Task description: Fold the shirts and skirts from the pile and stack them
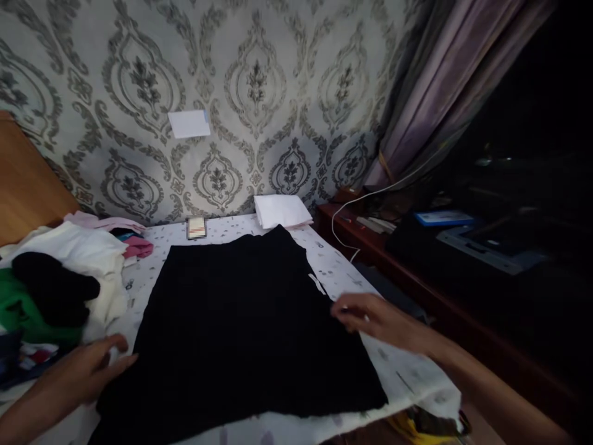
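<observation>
A black garment [231, 321] lies spread out on the bed, its far end pointing toward the wall. A small white label [317, 283] shows at its right edge. My left hand [99, 364] is at the garment's left edge, thumb and forefinger apart, the thumb tip at the cloth. On the opposite side, my right hand [365, 315] has its fingers bent and drawn together at the right edge, seemingly pinching the cloth just below the label. The fingertips there are dim and slightly blurred.
Piled clothes [69, 278] sit at the left. Near the wall are a folded white cloth [282, 211] and a small framed card [196, 227] on the patterned bedsheet [157, 272]. A dark red cabinet [370, 241] with a white cable [336, 222] stands at the right.
</observation>
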`<state>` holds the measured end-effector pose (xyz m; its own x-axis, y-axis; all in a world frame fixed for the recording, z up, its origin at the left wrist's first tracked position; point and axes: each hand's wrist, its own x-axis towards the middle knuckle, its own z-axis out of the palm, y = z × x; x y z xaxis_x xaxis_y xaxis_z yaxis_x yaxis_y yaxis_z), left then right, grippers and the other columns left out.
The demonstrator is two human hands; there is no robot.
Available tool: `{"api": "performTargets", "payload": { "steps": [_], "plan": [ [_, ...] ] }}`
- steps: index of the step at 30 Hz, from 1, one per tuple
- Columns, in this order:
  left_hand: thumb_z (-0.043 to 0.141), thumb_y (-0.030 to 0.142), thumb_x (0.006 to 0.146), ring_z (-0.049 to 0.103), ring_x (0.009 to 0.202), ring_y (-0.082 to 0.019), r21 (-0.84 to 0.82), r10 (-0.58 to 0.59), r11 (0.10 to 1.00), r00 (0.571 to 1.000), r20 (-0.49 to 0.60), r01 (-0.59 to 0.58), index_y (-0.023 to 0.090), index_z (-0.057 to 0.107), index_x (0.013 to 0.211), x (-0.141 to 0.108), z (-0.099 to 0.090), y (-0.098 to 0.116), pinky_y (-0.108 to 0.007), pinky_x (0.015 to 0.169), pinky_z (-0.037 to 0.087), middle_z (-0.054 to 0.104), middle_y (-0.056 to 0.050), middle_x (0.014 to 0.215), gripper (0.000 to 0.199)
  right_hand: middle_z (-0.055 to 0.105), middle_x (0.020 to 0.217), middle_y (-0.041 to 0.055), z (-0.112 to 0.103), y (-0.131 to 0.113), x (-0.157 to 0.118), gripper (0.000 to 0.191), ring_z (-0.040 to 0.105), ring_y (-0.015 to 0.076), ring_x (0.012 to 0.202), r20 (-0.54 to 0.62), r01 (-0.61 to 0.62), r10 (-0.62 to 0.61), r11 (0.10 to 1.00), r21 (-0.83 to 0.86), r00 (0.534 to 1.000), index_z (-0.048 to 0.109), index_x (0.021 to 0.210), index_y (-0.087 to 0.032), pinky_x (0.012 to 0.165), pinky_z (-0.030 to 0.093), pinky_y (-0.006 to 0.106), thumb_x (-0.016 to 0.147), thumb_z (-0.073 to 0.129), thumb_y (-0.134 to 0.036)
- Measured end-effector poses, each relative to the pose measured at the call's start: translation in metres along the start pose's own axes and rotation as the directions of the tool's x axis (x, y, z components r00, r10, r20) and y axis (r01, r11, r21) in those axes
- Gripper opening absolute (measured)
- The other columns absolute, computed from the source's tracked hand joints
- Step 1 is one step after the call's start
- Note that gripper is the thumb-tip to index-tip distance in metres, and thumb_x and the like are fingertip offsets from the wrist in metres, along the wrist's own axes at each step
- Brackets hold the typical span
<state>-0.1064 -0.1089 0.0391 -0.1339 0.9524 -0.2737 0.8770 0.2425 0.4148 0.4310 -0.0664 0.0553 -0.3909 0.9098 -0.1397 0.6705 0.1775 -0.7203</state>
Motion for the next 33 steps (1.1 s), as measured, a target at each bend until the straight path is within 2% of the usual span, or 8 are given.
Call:
{"api": "performTargets", "payload": {
  "steps": [2, 4, 10, 14, 18, 21, 26, 33],
  "plan": [
    [0.056, 0.069, 0.068, 0.066, 0.062, -0.026, 0.041, 0.081, 0.996, 0.987, -0.136, -0.076, 0.025, 0.067, 0.088, 0.046, -0.013, 0.018, -0.031, 0.061, 0.046, 0.062, 0.000, 0.055, 0.050, 0.067, 0.067, 0.0020, -0.011, 0.002, 0.067, 0.022, 0.065, 0.0164, 0.062, -0.168, -0.027, 0.047, 0.992, 0.120, 0.985, 0.071, 0.096, -0.018, 0.060, 0.053, 0.026, 0.083, 0.067, -0.036],
    [0.057, 0.060, 0.073, 0.070, 0.078, -0.028, 0.061, 0.128, 0.991, 0.956, -0.264, -0.116, 0.024, 0.066, 0.087, 0.098, -0.023, 0.038, -0.031, 0.067, 0.047, 0.069, -0.003, 0.068, 0.039, 0.065, 0.065, 0.0003, -0.017, 0.004, 0.137, 0.022, 0.064, 0.0145, 0.057, -0.339, -0.160, 0.304, 0.906, 0.391, 0.891, 0.069, 0.097, -0.015, 0.057, 0.054, 0.025, 0.078, 0.074, -0.023],
    [0.054, 0.041, 0.082, 0.066, 0.109, -0.037, 0.040, -0.118, 0.989, 0.925, -0.362, 0.142, 0.009, 0.067, 0.098, 0.225, -0.026, 0.074, -0.038, 0.082, 0.049, 0.071, -0.023, 0.109, 0.037, 0.066, 0.089, 0.0024, -0.011, 0.026, 0.272, 0.024, 0.064, 0.0112, 0.067, -0.404, -0.279, 0.503, 0.822, 0.496, 0.764, 0.062, 0.109, -0.013, 0.060, 0.056, 0.026, 0.094, 0.064, -0.031],
    [0.060, 0.042, 0.081, 0.070, 0.098, -0.038, 0.004, -0.152, 0.987, 0.928, -0.340, 0.163, 0.009, 0.070, 0.092, 0.263, -0.013, 0.074, -0.039, 0.078, 0.051, 0.074, -0.022, 0.099, 0.036, 0.065, 0.082, 0.0006, -0.006, 0.045, 0.287, 0.015, 0.063, 0.0110, 0.066, -0.445, -0.249, 0.511, 0.815, 0.524, 0.736, 0.064, 0.095, -0.012, 0.058, 0.055, 0.024, 0.092, 0.067, -0.027],
    [0.057, 0.031, 0.083, 0.068, 0.103, -0.028, -0.039, -0.059, 0.998, 0.911, -0.407, 0.047, 0.014, 0.068, 0.109, 0.265, -0.012, 0.068, -0.033, 0.085, 0.051, 0.074, -0.013, 0.108, 0.033, 0.059, 0.067, -0.0034, -0.013, 0.043, 0.280, 0.008, 0.064, 0.0103, 0.057, -0.564, -0.035, 0.413, 0.827, 0.561, 0.715, 0.057, 0.082, -0.016, 0.054, 0.055, 0.020, 0.084, 0.065, -0.014],
    [0.043, 0.031, 0.092, 0.062, 0.114, -0.026, -0.074, -0.018, 0.997, 0.841, -0.540, -0.027, 0.012, 0.055, 0.131, 0.256, -0.028, 0.056, -0.033, 0.093, 0.049, 0.067, -0.013, 0.125, 0.045, 0.063, 0.080, -0.0021, -0.023, 0.028, 0.282, 0.008, 0.070, 0.0119, 0.072, -0.650, 0.149, 0.306, 0.824, 0.547, 0.696, 0.055, 0.091, -0.020, 0.068, 0.060, 0.022, 0.086, 0.060, -0.018],
    [0.036, 0.034, 0.097, 0.062, 0.111, -0.029, -0.059, -0.010, 0.997, 0.699, -0.715, -0.046, 0.009, 0.053, 0.131, 0.248, -0.049, 0.042, -0.036, 0.095, 0.048, 0.066, -0.018, 0.121, 0.046, 0.067, 0.093, 0.0023, -0.017, 0.010, 0.307, 0.011, 0.070, 0.0179, 0.089, -0.720, 0.309, 0.072, 0.870, 0.384, 0.690, 0.054, 0.094, -0.021, 0.081, 0.060, 0.030, 0.085, 0.054, -0.026],
    [0.041, 0.029, 0.094, 0.064, 0.103, -0.038, 0.063, -0.093, 0.986, 0.814, -0.573, 0.156, 0.011, 0.062, 0.118, 0.261, -0.023, 0.037, -0.045, 0.086, 0.049, 0.069, -0.023, 0.109, 0.037, 0.064, 0.123, 0.0119, 0.025, 0.018, 0.308, 0.041, 0.064, 0.0252, 0.095, -0.694, 0.208, 0.029, 0.944, 0.256, 0.720, 0.060, 0.115, -0.017, 0.091, 0.053, 0.044, 0.075, 0.052, -0.019]
  ]
}}
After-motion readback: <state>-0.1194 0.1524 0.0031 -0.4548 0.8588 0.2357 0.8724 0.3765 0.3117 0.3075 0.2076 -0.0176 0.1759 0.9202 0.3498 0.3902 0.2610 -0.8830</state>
